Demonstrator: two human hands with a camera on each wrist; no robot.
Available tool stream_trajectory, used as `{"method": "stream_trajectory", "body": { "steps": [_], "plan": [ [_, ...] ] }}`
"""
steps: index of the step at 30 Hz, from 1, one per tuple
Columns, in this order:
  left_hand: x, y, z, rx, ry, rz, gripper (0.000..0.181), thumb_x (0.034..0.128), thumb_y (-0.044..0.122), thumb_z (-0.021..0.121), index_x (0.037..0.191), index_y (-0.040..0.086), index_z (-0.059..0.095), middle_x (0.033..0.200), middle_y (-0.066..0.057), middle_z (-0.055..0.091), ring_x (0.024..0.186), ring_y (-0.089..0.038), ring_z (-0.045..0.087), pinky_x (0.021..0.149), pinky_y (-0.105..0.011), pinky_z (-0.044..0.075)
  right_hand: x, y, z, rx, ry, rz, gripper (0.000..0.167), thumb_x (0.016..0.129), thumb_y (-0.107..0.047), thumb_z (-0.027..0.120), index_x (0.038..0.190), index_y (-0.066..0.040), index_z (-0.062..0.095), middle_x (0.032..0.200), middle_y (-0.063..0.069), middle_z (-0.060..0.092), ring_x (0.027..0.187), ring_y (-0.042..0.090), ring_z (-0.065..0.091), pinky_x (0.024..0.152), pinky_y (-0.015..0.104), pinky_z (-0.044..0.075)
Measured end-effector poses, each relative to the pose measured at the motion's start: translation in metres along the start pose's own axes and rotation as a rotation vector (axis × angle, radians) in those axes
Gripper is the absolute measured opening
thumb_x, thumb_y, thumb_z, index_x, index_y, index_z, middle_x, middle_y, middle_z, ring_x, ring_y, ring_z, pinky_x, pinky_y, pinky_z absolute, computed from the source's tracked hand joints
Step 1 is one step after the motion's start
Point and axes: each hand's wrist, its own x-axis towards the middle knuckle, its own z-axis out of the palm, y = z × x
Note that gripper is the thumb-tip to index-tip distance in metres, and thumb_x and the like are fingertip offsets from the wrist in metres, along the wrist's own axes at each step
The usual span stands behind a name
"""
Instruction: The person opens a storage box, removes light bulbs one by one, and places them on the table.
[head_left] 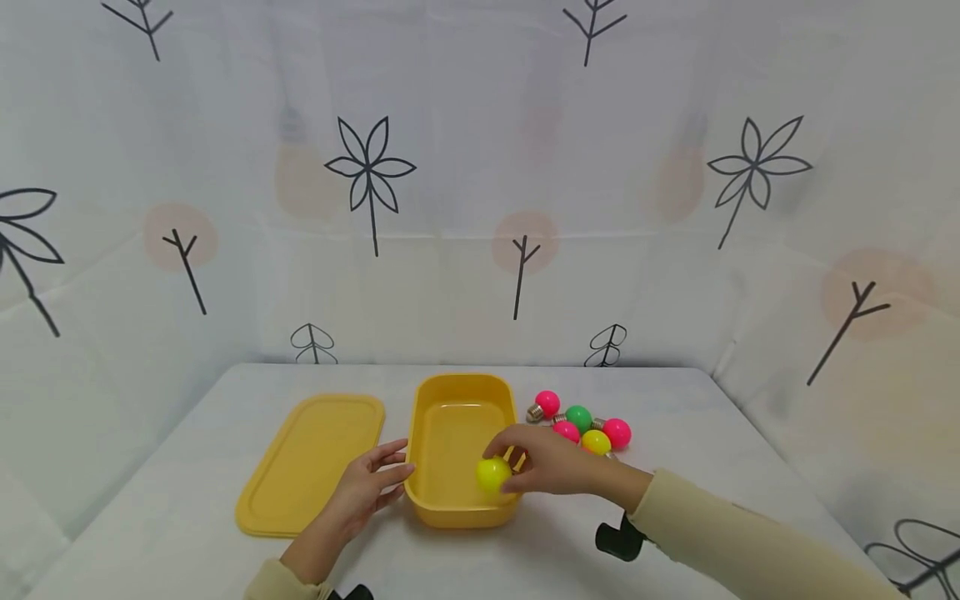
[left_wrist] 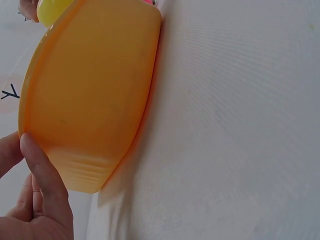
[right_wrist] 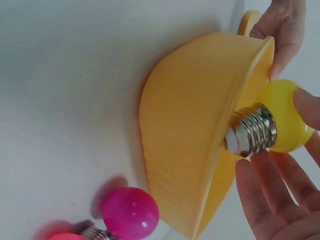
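A yellow plastic container [head_left: 463, 517] stands on the white table, its inside bare in the head view. At its left side, my left hand [head_left: 358, 493] pinches the rim, with the thumb and a fingertip meeting at the edge in the left wrist view. My right hand [head_left: 558, 463] holds a yellow light bulb [head_left: 492, 475] over the container's near right corner. Seen from the right wrist, the bulb's metal screw base [right_wrist: 254, 131] points toward the container's right wall, and fingertips grip the round yellow globe [right_wrist: 285, 115].
Right of the container lies a loose group of bulbs: pink [head_left: 617, 433], green [head_left: 579, 418], yellow [head_left: 596, 442] and more pink [head_left: 548, 403]. A flat yellow lid [head_left: 315, 467] lies to the left. Behind the table hangs a patterned white cloth [head_left: 450, 292].
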Motion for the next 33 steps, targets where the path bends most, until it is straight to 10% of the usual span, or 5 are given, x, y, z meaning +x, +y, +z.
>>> {"method": "stream_trajectory", "body": {
  "steps": [21,33],
  "plan": [
    [0.0,-0.002,0.0,-0.016,0.01,0.012,0.056,0.0782,0.015,0.075,0.128,0.001,0.053,0.111,-0.012,0.053,0.08,-0.016,0.058,0.071,-0.029,0.053,-0.056,0.031,-0.022,0.008,0.295,0.07,0.036,0.079,-0.015,0.074,0.113,-0.012,0.062,0.1,-0.001,0.058,0.084,0.02,0.055,0.065,0.023,0.052],
    [-0.001,-0.003,0.001,-0.022,0.012,0.015,0.056,0.0787,0.014,0.075,0.129,0.001,0.053,0.11,-0.012,0.053,0.08,-0.016,0.057,0.069,-0.028,0.053,-0.081,0.067,-0.021,-0.004,0.471,0.299,0.04,0.074,-0.018,0.079,0.106,-0.006,0.059,0.099,0.004,0.06,0.082,0.018,0.058,0.066,0.025,0.053]
  ]
}}
